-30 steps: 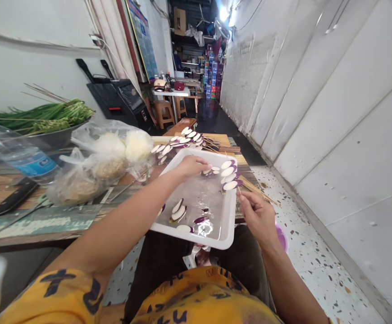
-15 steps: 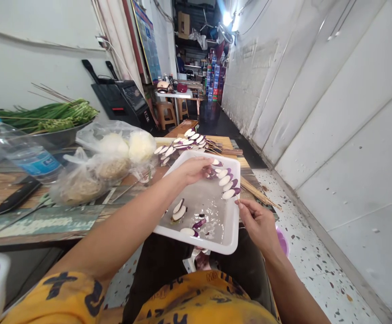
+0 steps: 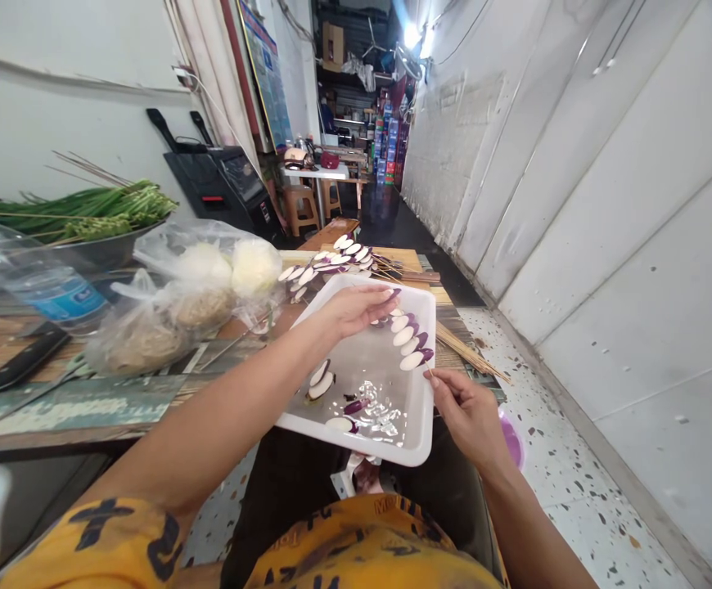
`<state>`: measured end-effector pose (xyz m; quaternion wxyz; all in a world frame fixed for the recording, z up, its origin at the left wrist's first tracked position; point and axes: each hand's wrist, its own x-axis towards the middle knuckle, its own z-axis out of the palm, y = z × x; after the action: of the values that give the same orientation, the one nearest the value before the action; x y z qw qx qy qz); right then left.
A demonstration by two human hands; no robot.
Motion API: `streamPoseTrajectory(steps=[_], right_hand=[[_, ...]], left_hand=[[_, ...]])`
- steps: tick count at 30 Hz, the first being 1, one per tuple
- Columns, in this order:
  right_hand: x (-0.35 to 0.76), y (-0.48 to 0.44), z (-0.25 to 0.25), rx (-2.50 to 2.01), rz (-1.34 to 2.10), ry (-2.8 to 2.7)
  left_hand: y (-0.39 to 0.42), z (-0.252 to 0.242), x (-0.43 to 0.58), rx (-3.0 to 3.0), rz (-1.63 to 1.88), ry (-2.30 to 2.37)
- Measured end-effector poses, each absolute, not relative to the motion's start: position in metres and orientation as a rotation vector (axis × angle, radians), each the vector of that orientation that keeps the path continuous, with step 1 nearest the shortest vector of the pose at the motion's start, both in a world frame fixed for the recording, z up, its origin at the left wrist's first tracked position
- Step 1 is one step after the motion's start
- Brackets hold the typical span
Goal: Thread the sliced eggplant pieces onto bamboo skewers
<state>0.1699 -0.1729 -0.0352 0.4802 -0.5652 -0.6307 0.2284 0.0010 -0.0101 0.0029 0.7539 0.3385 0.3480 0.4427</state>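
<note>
My right hand is closed on the bare lower end of a bamboo skewer beside the basin's right rim. Several white eggplant slices with purple skin are threaded along this skewer, over the water. At its upper end, my left hand pinches another eggplant slice against the tip; whether the point has gone through it cannot be made out. Below is a white plastic basin of water, tilted toward my lap. Loose eggplant slices and purple-skinned pieces float in it.
Finished eggplant skewers lie behind the basin, and bare bamboo sticks at its right. Leftward on the table are plastic bags, a knife, a water bottle and a bowl of greens. A pink tub sits at right.
My left hand has shifted slightly right, closer over the skewer's upper end, with the eggplant slice. The threaded slices have moved a little left and down. The water ripples more.
</note>
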Motion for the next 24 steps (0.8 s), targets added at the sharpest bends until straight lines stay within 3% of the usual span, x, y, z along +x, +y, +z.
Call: streamPoseTrajectory(steps=[24], right_hand=[[0.1694, -0.1716, -0.0347, -1.403, 0.540, -1.552]], left_hand=[[-0.0129, 0.0035, 0.0018, 0.792, 0.942, 0.838]])
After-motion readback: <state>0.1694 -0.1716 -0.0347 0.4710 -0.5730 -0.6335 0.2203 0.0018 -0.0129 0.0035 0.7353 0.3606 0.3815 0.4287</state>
